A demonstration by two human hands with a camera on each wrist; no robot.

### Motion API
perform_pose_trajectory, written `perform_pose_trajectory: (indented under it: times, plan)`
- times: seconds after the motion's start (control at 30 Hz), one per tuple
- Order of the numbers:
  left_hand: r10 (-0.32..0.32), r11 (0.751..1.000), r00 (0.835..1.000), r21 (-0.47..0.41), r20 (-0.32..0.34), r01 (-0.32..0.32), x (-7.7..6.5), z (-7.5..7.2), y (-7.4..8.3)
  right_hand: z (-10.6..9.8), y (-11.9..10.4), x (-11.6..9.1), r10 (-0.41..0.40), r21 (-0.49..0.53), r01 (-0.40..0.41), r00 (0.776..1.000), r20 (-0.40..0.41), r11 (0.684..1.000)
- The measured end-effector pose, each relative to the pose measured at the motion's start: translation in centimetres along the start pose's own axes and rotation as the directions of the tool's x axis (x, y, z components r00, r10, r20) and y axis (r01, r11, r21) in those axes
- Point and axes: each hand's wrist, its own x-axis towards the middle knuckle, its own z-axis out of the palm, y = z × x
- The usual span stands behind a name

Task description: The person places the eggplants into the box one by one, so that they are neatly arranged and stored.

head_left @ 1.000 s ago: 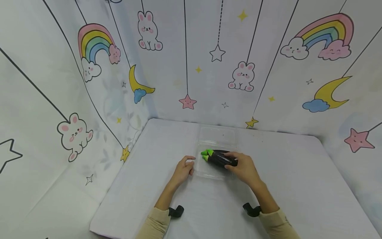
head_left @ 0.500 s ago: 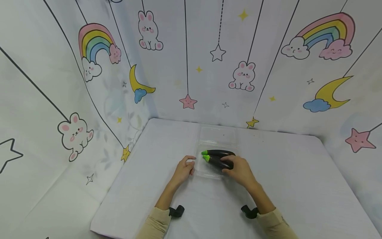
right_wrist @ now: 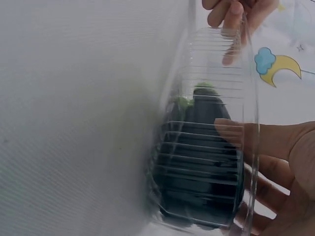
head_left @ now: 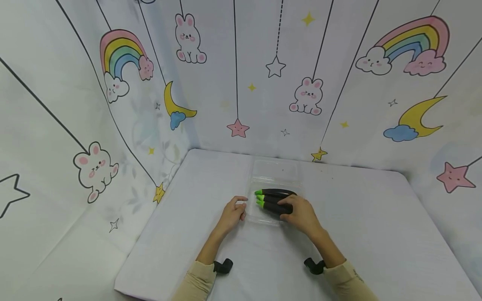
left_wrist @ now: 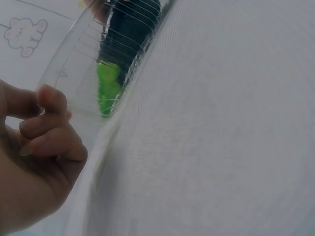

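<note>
Three dark eggplants with green caps lie side by side in a clear plastic clamshell box (head_left: 260, 220), caps to the left. My right hand (head_left: 302, 214) grips the front eggplant (head_left: 274, 207) near its right end, covering that end. Behind it lie the middle eggplant (head_left: 270, 199) and the back eggplant (head_left: 279, 192). My left hand (head_left: 231, 214) pinches the box's left rim between thumb and finger. In the left wrist view, a green cap (left_wrist: 108, 81) shows through the ribbed wall. Through the box in the right wrist view, my right thumb presses a dark eggplant (right_wrist: 202, 162).
The box's lid (head_left: 276, 170) lies folded back flat towards the far edge of the white table (head_left: 361, 234). A white cloth backdrop (head_left: 211, 83) with rabbits, stars and rainbows stands behind and beside the table. Each wrist wears a black camera mount (head_left: 223, 266).
My right hand has moved slightly left and towards me, spreading the bunched eggplants into a row of three with aligned caps. My left hand has kept its place on the rim.
</note>
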Motion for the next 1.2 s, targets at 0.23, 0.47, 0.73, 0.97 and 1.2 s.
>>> perform_pose_trajectory:
  times: [0.23, 0.47, 0.73, 0.97, 1.2]
  plan:
    - [0.002, 1.000, 1.000, 0.006, 0.000, -0.002, 0.1, 0.0, 0.0, 0.2, -0.1, 0.0, 0.042, -0.018, -0.041, 0.999, 0.011, 0.999]
    - [0.005, 1.000, 1.000, 0.000, 0.004, -0.005, 0.0, 0.2, 0.3, 0.1, 0.0, 0.1, 0.047, -0.030, -0.047, 0.999, 0.018, 0.998]
    - [0.012, 1.000, 1.000, 0.020, 0.005, -0.013, 0.0, 0.3, 0.4, -0.1, -0.1, -0.1, 0.058, -0.017, -0.058, 0.998, 0.028, 0.998]
    - [0.025, 0.999, 1.000, 0.021, 0.000, -0.025, -0.1, 0.2, 0.4, -0.6, 0.3, -0.5, 0.046, 0.065, -0.042, 0.997, -0.059, 0.997]
    - [-0.046, 0.985, 0.999, 0.167, -0.026, 0.050, -0.1, -0.8, 0.4, -1.6, 1.9, 0.5, 0.054, 0.127, -0.021, 0.964, -0.262, 0.992]
